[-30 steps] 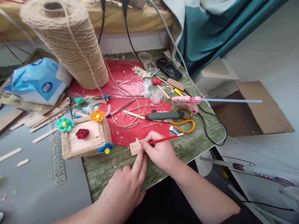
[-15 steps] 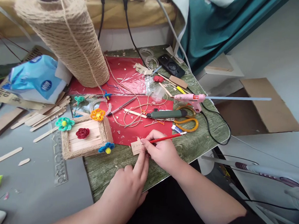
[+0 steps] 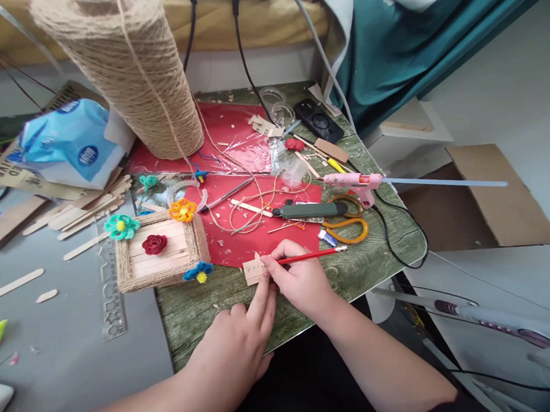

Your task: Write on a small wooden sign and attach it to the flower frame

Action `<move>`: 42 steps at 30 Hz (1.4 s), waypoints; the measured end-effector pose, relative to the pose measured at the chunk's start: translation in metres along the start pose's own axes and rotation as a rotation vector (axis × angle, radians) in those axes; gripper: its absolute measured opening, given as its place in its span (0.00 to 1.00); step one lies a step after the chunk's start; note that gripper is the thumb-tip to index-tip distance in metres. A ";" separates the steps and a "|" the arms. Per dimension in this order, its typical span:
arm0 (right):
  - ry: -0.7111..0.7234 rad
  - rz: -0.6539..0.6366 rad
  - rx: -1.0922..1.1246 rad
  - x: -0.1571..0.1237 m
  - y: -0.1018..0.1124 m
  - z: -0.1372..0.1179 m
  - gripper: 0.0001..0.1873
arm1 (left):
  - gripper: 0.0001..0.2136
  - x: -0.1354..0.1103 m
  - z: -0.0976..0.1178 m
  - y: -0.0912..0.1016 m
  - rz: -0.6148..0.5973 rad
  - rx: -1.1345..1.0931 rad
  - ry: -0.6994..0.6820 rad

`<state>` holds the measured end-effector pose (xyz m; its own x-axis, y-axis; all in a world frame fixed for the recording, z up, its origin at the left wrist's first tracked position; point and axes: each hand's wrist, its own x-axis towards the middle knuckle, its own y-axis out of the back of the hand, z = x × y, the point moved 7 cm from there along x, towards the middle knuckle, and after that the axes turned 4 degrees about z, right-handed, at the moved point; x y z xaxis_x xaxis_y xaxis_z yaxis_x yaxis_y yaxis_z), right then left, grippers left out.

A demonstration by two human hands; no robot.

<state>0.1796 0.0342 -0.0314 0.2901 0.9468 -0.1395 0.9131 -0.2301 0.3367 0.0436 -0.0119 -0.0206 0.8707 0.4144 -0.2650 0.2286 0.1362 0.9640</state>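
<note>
My right hand is closed around a red pencil, its lower end hidden by the fingers over a small piece of brown card. Faint handwriting shows on the card. Two stretched fingers of my left hand press down at the card's right edge, with the other fingers bent beneath the palm. To the left stands a small box of wooden sticks edged with twine, bearing a dark red rose and orange, teal and blue flowers.
A tall twine spool leans at the back left beside a blue-white packet. A pink glue gun, scissors, a green-handled tool and a black phone lie to the right. A clear stencil ruler lies on the grey mat.
The view has shifted slightly, so everything sits a little farther right. Both hands keep nearly the same place, with the pencil still at the card.
</note>
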 end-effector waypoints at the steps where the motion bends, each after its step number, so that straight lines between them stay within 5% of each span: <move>1: -0.001 -0.003 0.002 0.000 0.000 0.000 0.12 | 0.48 0.000 0.000 0.000 0.000 -0.001 0.000; 42: -0.032 -0.021 -0.014 -0.002 -0.001 0.000 0.14 | 0.49 -0.002 -0.001 0.001 -0.004 0.005 0.006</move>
<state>0.1782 0.0328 -0.0320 0.2802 0.9436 -0.1763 0.9151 -0.2071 0.3460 0.0420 -0.0116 -0.0189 0.8671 0.4190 -0.2693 0.2346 0.1335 0.9629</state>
